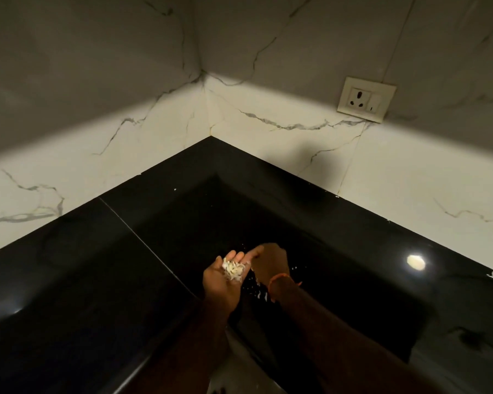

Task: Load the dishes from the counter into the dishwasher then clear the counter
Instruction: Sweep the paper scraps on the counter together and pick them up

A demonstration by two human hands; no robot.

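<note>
Both forearms reach over the black counter (pixel 69 294), hands meeting near its corner.

I see my left hand (pixel 225 280) palm up, fingers relaxed and slightly cupped, carrying a small heap of pale food scraps (pixel 234 270). My right hand (pixel 271 263), an orange thread (pixel 279 280) at its wrist, hangs just beside it with fingers pointing down; whether they pinch anything I cannot tell. More loose crumbs (pixel 261 294) lie scattered on the counter beneath. A wall socket (pixel 366 99) sits on the marble tiles.
</note>
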